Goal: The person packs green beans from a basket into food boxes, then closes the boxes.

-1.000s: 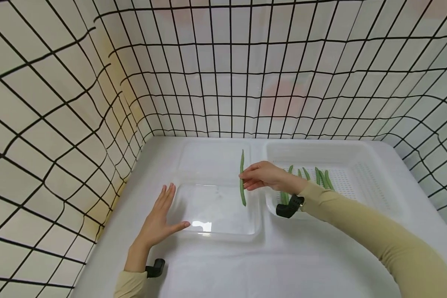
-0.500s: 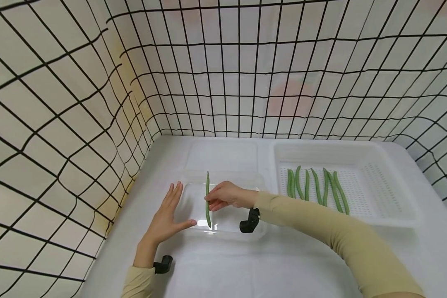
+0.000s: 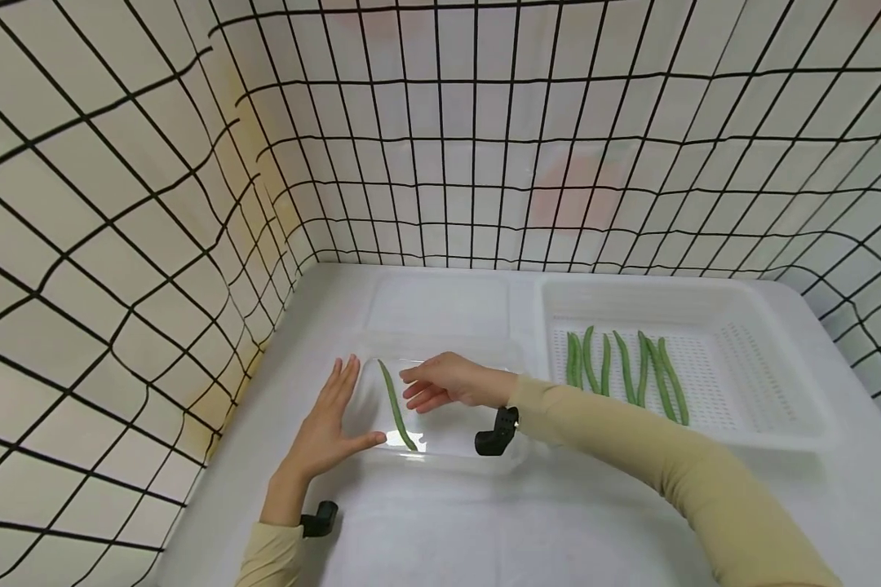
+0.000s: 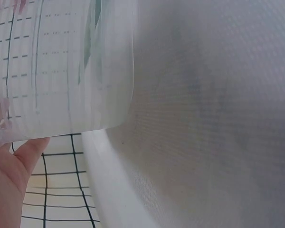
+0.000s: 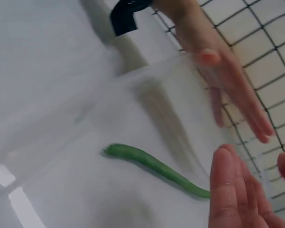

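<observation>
A single green bean (image 3: 396, 405) lies slanted inside a clear plastic container (image 3: 458, 440), near its left side. Just to the bean's right, my right hand (image 3: 451, 381) hovers over the container with fingers spread a little, holding nothing. My left hand (image 3: 325, 424) rests at the container's left side, fingers straight and thumb stretched along the near corner. The right wrist view shows the bean (image 5: 154, 166) apart from the right fingers (image 5: 224, 190). Through the container wall (image 4: 109, 104), the left wrist view gives a blurred green streak.
A white perforated basket (image 3: 756, 391) on the right holds several green beans (image 3: 624, 367) in a row. Behind the container lies a flat clear lid-like piece (image 3: 440, 306). Black wire mesh (image 3: 477, 143) walls the table (image 3: 440, 530) at the back and sides.
My right hand has carried the bean leftward from beside the basket to over the clear container and let it go. The bean now lies inside, tilted. My left hand has stayed at the container.
</observation>
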Available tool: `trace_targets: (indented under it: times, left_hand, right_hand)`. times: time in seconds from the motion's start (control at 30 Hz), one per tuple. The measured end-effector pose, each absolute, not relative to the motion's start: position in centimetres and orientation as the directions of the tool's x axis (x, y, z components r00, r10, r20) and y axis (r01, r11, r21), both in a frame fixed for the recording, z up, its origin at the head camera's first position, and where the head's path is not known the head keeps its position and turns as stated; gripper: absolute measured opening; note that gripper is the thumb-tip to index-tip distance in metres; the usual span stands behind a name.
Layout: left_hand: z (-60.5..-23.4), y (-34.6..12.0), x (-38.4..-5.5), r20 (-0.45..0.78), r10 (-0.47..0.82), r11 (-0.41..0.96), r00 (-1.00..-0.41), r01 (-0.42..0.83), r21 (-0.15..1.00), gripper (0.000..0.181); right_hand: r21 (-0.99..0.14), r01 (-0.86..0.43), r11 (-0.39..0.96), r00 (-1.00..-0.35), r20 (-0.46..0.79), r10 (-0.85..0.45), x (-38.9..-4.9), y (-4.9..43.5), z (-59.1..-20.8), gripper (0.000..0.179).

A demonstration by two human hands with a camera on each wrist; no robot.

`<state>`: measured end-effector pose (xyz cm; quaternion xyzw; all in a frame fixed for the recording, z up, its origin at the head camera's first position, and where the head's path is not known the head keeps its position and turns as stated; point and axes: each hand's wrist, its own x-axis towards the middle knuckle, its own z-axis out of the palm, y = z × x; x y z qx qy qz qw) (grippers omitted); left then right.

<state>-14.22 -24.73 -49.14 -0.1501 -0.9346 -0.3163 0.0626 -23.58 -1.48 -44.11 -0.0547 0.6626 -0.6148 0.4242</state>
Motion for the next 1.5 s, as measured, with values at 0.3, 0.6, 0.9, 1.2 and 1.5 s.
trace_targets:
  times: [0.3, 0.6, 0.9, 1.2, 1.5]
  left_hand:
    - [-48.9, -25.1, -14.0, 0.209, 0.262, 0.751, -0.942, 0.335, 0.569, 0.114]
    - [-48.8, -26.3, -12.8, 0.219, 0.237, 0.75, -0.947, 0.321, 0.578, 0.113]
    - [-48.7, -26.9, -12.3, 0.212, 0.221, 0.742, -0.952, 0.305, 0.597, 0.112]
    - [-49.1, -27.1, -12.2, 0.21, 0.209, 0.743, -0.955, 0.295, 0.602, 0.112]
    - [-49.4, -27.2, -12.4, 0.225, 0.228, 0.741, -0.947, 0.318, 0.591, 0.11]
  right_hand:
    - [-0.887, 0.432, 0.16, -0.67, -0.435, -0.602, -25.5, 6.0, -39.9, 0.048]
    - [-0.908, 0.385, 0.163, -0.784, -0.415, -0.462, -27.8, 16.8, -38.1, 0.062]
    - [-0.847, 0.474, 0.241, -0.797, -0.529, -0.291, -28.9, 27.0, -41.9, 0.07]
    - [-0.737, 0.594, 0.324, -0.731, -0.662, -0.166, -29.7, 32.7, -45.6, 0.056]
    - [-0.641, 0.555, 0.53, -0.719, -0.69, -0.081, -29.0, 33.1, -47.3, 0.033]
